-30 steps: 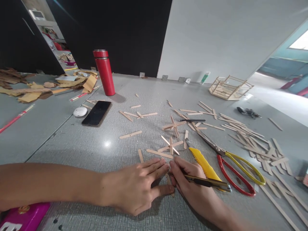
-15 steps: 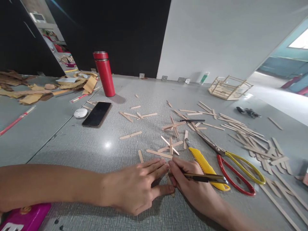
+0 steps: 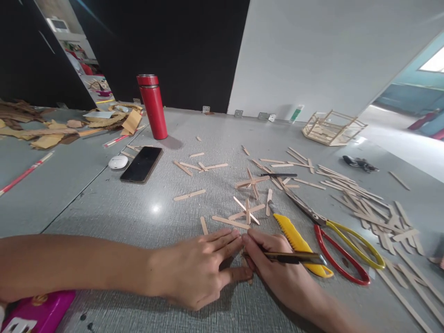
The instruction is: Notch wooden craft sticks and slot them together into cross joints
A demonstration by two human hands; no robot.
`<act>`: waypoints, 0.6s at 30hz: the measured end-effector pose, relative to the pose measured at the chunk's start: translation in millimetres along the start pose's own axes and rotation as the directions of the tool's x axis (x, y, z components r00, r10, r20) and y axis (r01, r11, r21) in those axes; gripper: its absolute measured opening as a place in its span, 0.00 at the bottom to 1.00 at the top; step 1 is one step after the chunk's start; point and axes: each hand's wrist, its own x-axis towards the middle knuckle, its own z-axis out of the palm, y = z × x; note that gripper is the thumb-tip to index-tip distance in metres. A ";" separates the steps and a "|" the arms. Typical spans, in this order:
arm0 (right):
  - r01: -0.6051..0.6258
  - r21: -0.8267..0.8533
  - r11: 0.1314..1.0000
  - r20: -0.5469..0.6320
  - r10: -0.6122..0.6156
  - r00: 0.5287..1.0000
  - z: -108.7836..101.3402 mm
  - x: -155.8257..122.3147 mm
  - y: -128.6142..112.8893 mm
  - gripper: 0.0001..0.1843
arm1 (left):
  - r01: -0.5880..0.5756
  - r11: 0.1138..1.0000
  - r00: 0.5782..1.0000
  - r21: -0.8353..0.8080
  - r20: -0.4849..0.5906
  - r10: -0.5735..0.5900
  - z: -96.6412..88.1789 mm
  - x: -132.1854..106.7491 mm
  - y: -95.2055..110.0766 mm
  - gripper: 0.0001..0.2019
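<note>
My left hand (image 3: 201, 270) lies with fingers stretched out over the table, its thumb and fingertips pressing on a wooden craft stick (image 3: 250, 281) that is mostly hidden beneath both hands. Just right of it, my right hand (image 3: 282, 277) grips a dark, shiny pen (image 3: 301, 257), its tip hidden by the fingers near that stick. Beyond my fingertips lie another craft stick (image 3: 231, 222) and a small cluster of crossed sticks (image 3: 247, 212). A yellow utility knife (image 3: 293, 238) rests beside my right hand, near scissors (image 3: 321, 221) with one red and one yellow handle.
A red flask (image 3: 155, 113) stands behind a phone (image 3: 141, 164) and a white earbud case (image 3: 118, 162). Loose sticks (image 3: 378, 217) pile up at right, before a stick frame (image 3: 333, 129). Cardboard scraps (image 3: 52, 132) lie far left; a magenta pouch (image 3: 45, 312) sits front left.
The view has shifted very slightly. My right hand, with the pen, has edged a little against my left fingertips; my left hand stays put.
</note>
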 end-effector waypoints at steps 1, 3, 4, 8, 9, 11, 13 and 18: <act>0.002 0.005 1.000 0.007 -0.002 1.000 -0.1 -0.1 0.2 0.21 | -0.002 1.000 1.000 0.000 -0.004 0.002 0.7 0.2 0.1 0.27; -0.005 0.030 1.000 0.006 0.005 1.000 -0.2 -0.7 0.4 0.22 | -0.005 1.000 1.000 0.005 -0.021 0.005 2.7 0.4 0.1 0.28; -0.017 0.048 0.999 -0.007 0.017 1.000 -0.3 -1.2 0.5 0.23 | -0.009 1.000 0.999 0.011 -0.039 0.009 3.6 0.4 -0.2 0.27; -0.078 0.134 0.988 -0.093 0.091 0.991 -1.3 -4.1 3.5 0.25 | 0.071 0.991 0.990 -0.111 -0.113 -0.083 2.7 -0.6 -3.3 0.19; -0.085 0.155 0.984 -0.111 0.103 0.988 -1.7 -4.9 4.9 0.24 | 0.105 0.982 0.986 -0.155 -0.114 -0.123 1.3 -0.9 -4.3 0.17; -0.074 0.185 0.980 -0.121 0.098 0.988 -2.5 -6.9 7.3 0.21 | 0.166 0.963 0.976 -0.214 -0.101 -0.191 -2.1 -1.1 -5.9 0.12; -0.030 0.189 0.982 -0.095 0.049 0.994 -3.5 -9.5 7.6 0.21 | 0.217 0.945 0.965 -0.245 -0.094 -0.246 -6.0 -0.2 -6.1 0.08; 0.115 0.154 0.981 0.008 -0.118 0.993 -11.9 -16.3 -5.5 0.18 | 0.346 0.848 0.908 -0.402 -0.084 -0.410 -22.7 4.9 -1.1 0.07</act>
